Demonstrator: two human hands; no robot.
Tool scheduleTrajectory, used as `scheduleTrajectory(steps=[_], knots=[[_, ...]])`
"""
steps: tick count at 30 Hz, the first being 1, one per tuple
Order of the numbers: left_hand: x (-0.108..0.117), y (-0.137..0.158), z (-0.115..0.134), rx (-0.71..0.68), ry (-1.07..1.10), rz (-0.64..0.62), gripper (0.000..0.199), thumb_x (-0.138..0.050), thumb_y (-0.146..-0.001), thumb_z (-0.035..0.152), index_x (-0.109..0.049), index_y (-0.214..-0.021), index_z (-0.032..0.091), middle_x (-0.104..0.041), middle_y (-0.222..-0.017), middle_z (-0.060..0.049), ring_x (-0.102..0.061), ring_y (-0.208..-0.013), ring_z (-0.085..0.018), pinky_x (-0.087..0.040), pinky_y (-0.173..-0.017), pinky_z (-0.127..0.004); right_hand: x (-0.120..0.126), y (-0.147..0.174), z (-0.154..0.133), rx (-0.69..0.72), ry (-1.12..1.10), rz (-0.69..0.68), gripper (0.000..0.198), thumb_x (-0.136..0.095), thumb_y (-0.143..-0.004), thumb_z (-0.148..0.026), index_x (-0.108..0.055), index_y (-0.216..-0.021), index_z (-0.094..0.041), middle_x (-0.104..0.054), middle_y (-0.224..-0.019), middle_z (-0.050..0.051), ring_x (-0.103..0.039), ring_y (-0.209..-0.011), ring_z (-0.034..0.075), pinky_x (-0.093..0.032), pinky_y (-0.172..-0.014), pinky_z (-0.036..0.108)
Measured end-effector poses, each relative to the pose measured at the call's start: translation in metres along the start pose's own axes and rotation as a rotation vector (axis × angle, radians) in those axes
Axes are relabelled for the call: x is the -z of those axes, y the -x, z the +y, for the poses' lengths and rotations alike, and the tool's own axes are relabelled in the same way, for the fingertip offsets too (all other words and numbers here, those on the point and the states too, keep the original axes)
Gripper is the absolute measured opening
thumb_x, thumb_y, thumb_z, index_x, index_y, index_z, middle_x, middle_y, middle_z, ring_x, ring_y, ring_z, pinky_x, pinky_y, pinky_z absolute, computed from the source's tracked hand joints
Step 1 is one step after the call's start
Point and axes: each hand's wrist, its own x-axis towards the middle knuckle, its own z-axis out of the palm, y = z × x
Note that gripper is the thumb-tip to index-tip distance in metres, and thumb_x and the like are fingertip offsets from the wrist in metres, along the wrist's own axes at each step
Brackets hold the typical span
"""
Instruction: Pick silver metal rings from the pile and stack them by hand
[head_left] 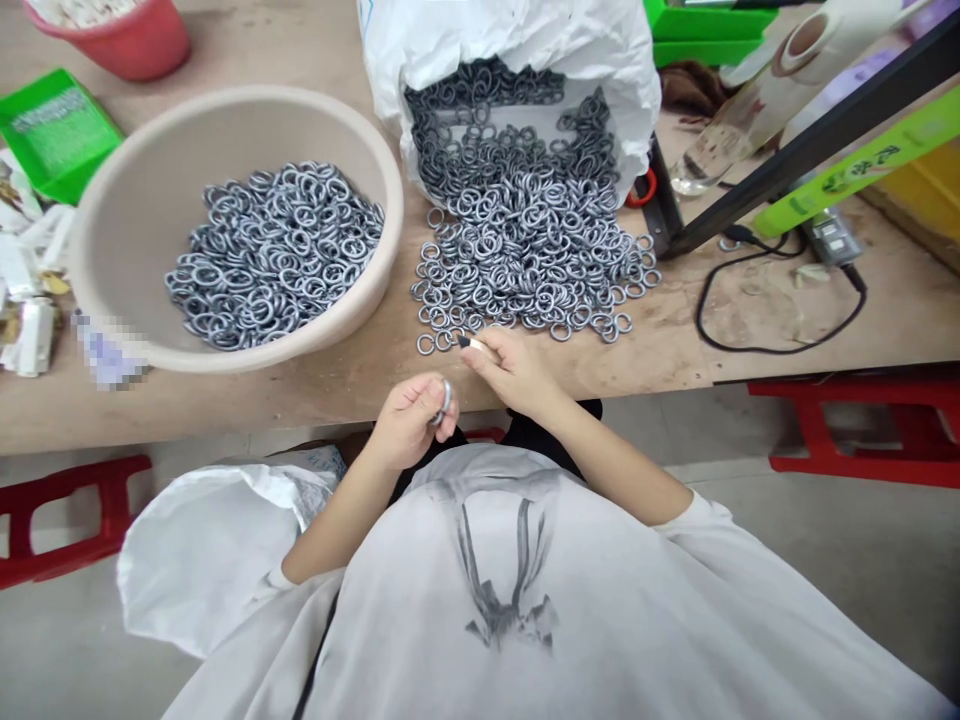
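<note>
My left hand (409, 418) is closed at the table's front edge, pinching a grey ring (446, 398) between thumb and fingers. To its right, my right hand (517, 368) grips a short, pale-handled tool with a dark pointed tip (466, 343); most of its handle is hidden in my fingers. The tool's tip is beside the near edge of a heap of grey rings (525, 250). This heap spills onto the table from the mouth of a white sack (517, 30). On the left, a beige basin (225, 110) holds many more such rings.
A green tray (52, 135) and white pieces lie left of the basin, with a red tub (142, 40) behind. To the right, a black bar (817, 140) slants over the table near a looped cable (780, 348). Red stools (862, 420) and an open white bag (202, 550) stand below.
</note>
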Motion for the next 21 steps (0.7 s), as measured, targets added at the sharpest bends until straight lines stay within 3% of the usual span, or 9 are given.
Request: scheduleTrajectory(steps=[4, 7, 10, 12, 14, 18, 21], knots=[[0.018, 0.003, 0.007, -0.005, 0.043, 0.215, 0.034, -0.077, -0.077, 0.046, -0.068, -0.085, 0.014, -0.063, -0.056, 0.000, -0.045, -0.038, -0.006, -0.033, -0.038, -0.018, -0.012, -0.022, -0.011, -0.002, 0.386, -0.089, 0.030, -0.058, -0.094, -0.043, -0.065, -0.112, -0.021, -0.065, -0.110, 0.007, -0.061, -0.093, 0.022, -0.037, -0.068, 0.030], [0.026, 0.004, 0.012, 0.009, 0.111, 0.310, 0.033, -0.079, -0.072, 0.037, -0.068, -0.095, 0.016, -0.065, -0.061, 0.000, -0.049, -0.042, -0.008, -0.036, -0.037, -0.017, -0.020, -0.033, -0.013, -0.025, 0.547, -0.178, 0.024, -0.053, -0.096, -0.031, -0.067, -0.112, -0.020, -0.064, -0.114, 0.010, -0.063, -0.095, 0.024, -0.037, -0.066, 0.031], [0.029, 0.001, 0.014, 0.064, 0.194, 0.317, 0.029, -0.076, -0.067, 0.034, -0.064, -0.087, 0.016, -0.066, -0.069, -0.001, -0.057, -0.051, -0.011, -0.038, -0.036, -0.017, -0.022, -0.034, -0.007, -0.068, 0.503, -0.138, 0.024, -0.048, -0.097, -0.025, -0.067, -0.109, -0.018, -0.063, -0.114, 0.012, -0.062, -0.094, 0.024, -0.039, -0.069, 0.032], [0.027, -0.003, 0.014, 0.106, 0.234, 0.299, 0.029, -0.074, -0.069, 0.038, -0.059, -0.080, 0.016, -0.065, -0.072, -0.002, -0.059, -0.055, -0.012, -0.037, -0.035, -0.016, -0.018, -0.031, -0.002, -0.092, 0.310, -0.047, 0.021, -0.048, -0.097, -0.027, -0.066, -0.101, -0.017, -0.064, -0.106, 0.010, -0.060, -0.091, 0.022, -0.041, -0.073, 0.032], [0.021, -0.009, 0.011, 0.143, 0.245, 0.291, 0.034, -0.074, -0.072, 0.043, -0.054, -0.075, 0.016, -0.061, -0.070, 0.001, -0.053, -0.049, -0.008, -0.031, -0.033, -0.013, -0.013, -0.024, 0.001, -0.098, -0.036, 0.008, 0.021, -0.050, -0.096, -0.034, -0.063, -0.091, -0.017, -0.062, -0.091, 0.006, -0.057, -0.085, 0.019, -0.042, -0.074, 0.031], [0.000, -0.021, 0.003, 0.251, 0.204, 0.173, 0.045, -0.075, -0.075, 0.055, -0.054, -0.082, 0.016, -0.048, -0.059, 0.007, -0.029, -0.036, 0.000, -0.016, -0.032, -0.010, -0.008, -0.008, -0.004, -0.135, -0.700, -0.068, 0.037, -0.057, -0.089, -0.056, -0.054, -0.081, -0.020, -0.052, -0.071, -0.002, -0.049, -0.066, 0.012, -0.042, -0.064, 0.026], [-0.015, -0.026, 0.001, 0.340, 0.185, 0.011, 0.053, -0.070, -0.075, 0.065, -0.057, -0.086, 0.015, -0.044, -0.056, 0.007, -0.025, -0.036, -0.001, -0.015, -0.032, -0.011, -0.007, 0.003, -0.007, -0.193, -0.872, -0.095, 0.046, -0.063, -0.081, -0.066, -0.052, -0.080, -0.021, -0.048, -0.064, -0.006, -0.046, -0.057, 0.010, -0.041, -0.057, 0.024]])
